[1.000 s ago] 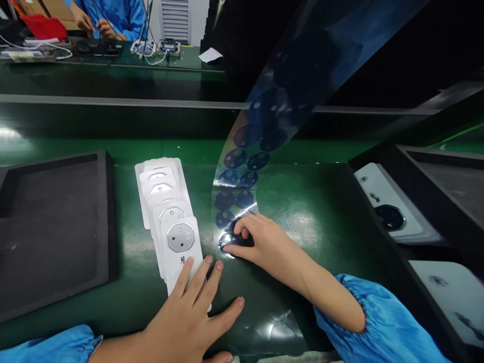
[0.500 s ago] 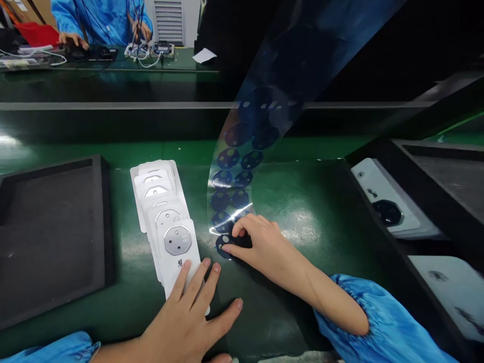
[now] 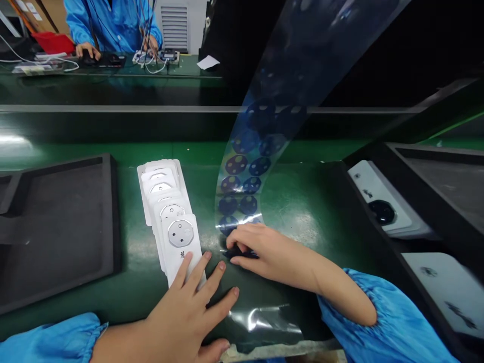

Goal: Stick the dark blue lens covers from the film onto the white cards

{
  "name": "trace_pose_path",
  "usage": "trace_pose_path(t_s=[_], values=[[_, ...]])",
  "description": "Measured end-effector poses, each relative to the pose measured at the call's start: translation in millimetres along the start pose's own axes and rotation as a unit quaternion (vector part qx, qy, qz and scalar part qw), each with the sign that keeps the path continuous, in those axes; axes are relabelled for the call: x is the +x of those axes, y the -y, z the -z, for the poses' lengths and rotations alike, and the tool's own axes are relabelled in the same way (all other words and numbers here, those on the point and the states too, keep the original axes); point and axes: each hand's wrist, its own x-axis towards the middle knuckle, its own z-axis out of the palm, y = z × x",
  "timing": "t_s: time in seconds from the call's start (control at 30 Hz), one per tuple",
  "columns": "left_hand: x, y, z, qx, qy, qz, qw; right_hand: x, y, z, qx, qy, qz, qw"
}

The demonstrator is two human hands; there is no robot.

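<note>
My right hand pinches a dark octagonal piece between thumb and fingers, at the lower end of a clear plastic film strip. The strip carries rows of similar dark pieces and curves up towards the upper right. My left hand rests with its fingertips on the lowest of a fanned stack of white cards. Each card bears a silver octagonal plate with small holes, and the front plate shows fully. The lower cards are partly hidden by the ones overlapping them.
A black foam tray lies left of the cards on the green bench. White cards with dark pieces sit in a black tray at right. A co-worker in a blue smock works at a far bench.
My right hand's fingers have closed further around the dark piece, which is now mostly hidden. The film strip has swung slightly right. My left hand stays on the cards.
</note>
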Motion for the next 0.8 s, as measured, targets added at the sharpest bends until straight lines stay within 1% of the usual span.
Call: trace_pose_path(t_s=[0.07, 0.13, 0.17, 0.23, 0.3, 0.37, 0.4, 0.47, 0.5, 0.53, 0.6, 0.67, 0.8], values=[[-2, -1, 0.7, -0.016, 0.012, 0.005, 1.0, -9, 3, 9, 0.0, 0.044, 0.023, 0.999], [-3, -2, 2.9, -0.028, 0.019, 0.005, 0.999, -15, 6, 18, 0.029, 0.062, 0.047, 0.997], [-3, -2, 4.0, -0.033, 0.019, 0.006, 0.999, -16, 7, 21, 0.064, 0.057, 0.06, 0.995], [-4, -3, 5.4, -0.044, 0.014, 0.013, 0.999, -11, 8, 23, 0.187, 0.022, 0.079, 0.979], [-6, -4, 5.6, -0.055, -0.006, 0.022, 0.998, 5, 12, 16, 0.338, -0.043, 0.069, 0.938], [-8, -5, 5.4, -0.057, -0.047, 0.019, 0.997, 27, 19, 3, 0.452, -0.104, 0.01, 0.886], [-9, -5, 5.4, -0.05, -0.073, 0.016, 0.996, 38, 23, -5, 0.49, -0.123, -0.028, 0.863], [-12, -6, 6.1, -0.02, -0.111, 0.024, 0.993, 56, 33, -19, 0.535, -0.128, -0.088, 0.83], [-13, -6, 6.8, 0.0, -0.114, 0.043, 0.993, 63, 37, -25, 0.546, -0.122, -0.101, 0.822], [-14, -6, 7.6, 0.019, -0.108, 0.066, 0.992, 68, 40, -30, 0.549, -0.118, -0.106, 0.821], [-14, -7, 9.2, 0.046, -0.083, 0.099, 0.991, 73, 43, -37, 0.532, -0.112, -0.105, 0.832], [-13, -7, 10.1, 0.059, -0.067, 0.097, 0.991, 75, 43, -43, 0.503, -0.106, -0.107, 0.851], [-13, -8, 9.6, 0.068, -0.065, 0.083, 0.992, 75, 38, -51, 0.438, -0.096, -0.109, 0.887]])
